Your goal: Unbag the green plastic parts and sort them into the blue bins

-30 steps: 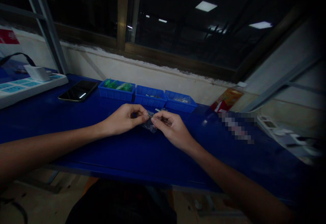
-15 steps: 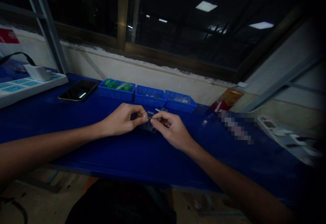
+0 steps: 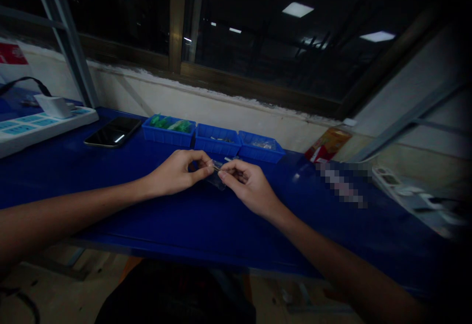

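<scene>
My left hand (image 3: 180, 172) and my right hand (image 3: 252, 186) meet over the blue table, fingertips pinched. Between them is a small, thin, metallic-looking piece (image 3: 217, 168), gripped at one end by each hand; its exact kind is too small to make out. Just below the fingertips shows a clear plastic bag (image 3: 217, 182), partly covered by the fingers; whether it is held or lies on the table I cannot tell. Behind the right fingertips lies a short silvery piece (image 3: 229, 159).
Three blue bins stand along the wall: one with green material (image 3: 167, 137), a middle one with small parts (image 3: 217, 146), and one with clear bags (image 3: 261, 154). A phone (image 3: 112, 132) and a power strip (image 3: 37, 126) lie left. Another power strip (image 3: 405, 191) lies right.
Both hands stay in nearly the same place, pinching the small piece. The clear bag under the fingertips has shifted slightly, and the silvery pieces behind are more covered.
</scene>
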{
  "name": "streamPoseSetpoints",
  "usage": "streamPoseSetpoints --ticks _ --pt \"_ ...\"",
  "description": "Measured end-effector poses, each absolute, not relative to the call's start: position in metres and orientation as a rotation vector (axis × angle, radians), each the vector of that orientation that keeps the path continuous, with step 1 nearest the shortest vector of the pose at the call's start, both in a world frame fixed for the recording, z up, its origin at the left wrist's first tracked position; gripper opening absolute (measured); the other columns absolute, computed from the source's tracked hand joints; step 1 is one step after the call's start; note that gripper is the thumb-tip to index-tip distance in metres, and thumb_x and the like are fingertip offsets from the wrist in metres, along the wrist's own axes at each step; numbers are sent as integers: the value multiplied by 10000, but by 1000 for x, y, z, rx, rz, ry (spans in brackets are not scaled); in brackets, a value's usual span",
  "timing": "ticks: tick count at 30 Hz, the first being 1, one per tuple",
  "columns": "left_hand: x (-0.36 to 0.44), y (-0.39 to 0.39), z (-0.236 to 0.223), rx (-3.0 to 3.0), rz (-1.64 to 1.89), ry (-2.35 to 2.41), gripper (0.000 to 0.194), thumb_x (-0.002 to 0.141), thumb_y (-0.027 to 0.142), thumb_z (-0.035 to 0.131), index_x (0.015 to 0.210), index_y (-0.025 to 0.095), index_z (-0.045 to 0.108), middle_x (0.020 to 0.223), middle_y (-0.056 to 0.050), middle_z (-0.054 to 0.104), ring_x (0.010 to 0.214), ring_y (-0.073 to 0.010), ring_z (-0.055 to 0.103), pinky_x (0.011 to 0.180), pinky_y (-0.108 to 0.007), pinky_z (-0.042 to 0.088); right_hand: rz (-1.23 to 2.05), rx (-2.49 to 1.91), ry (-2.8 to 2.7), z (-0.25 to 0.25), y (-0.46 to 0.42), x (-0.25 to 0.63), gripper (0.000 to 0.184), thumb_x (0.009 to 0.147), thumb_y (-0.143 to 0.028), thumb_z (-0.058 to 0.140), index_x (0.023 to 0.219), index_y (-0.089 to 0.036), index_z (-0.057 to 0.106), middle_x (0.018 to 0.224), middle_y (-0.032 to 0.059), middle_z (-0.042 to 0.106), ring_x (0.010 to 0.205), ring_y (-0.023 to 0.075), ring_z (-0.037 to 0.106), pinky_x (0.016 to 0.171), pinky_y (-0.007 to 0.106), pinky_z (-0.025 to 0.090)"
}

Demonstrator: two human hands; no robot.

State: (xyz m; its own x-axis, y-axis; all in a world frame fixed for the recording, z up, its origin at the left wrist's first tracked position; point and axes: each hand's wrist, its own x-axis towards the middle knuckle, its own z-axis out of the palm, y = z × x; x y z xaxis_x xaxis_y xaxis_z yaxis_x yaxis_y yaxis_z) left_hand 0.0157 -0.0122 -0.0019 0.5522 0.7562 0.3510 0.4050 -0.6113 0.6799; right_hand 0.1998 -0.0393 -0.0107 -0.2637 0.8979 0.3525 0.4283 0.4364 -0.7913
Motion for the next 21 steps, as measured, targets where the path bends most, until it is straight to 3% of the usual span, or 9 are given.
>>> streamPoseSetpoints --ticks 9,21 --pt "14 -13 -2 2226 884 902 221 810 327 491 835 141 606 820 -33 638 787 -156 572 725 -270 408 708 -1132 -1879 -12 -40 200 164 747 -322 565 780 -163 591 677 9 585 580 106 524 571 249 434" --pt "14 -13 1 2283 879 907 232 826 291 444 775 138 611 727 -10 619 681 -129 542 626 -237 384 646 -1130 -1940 -10 -43 198 142 749 -305 571 760 -165 587 632 -8 556 555 94 500 529 228 402"
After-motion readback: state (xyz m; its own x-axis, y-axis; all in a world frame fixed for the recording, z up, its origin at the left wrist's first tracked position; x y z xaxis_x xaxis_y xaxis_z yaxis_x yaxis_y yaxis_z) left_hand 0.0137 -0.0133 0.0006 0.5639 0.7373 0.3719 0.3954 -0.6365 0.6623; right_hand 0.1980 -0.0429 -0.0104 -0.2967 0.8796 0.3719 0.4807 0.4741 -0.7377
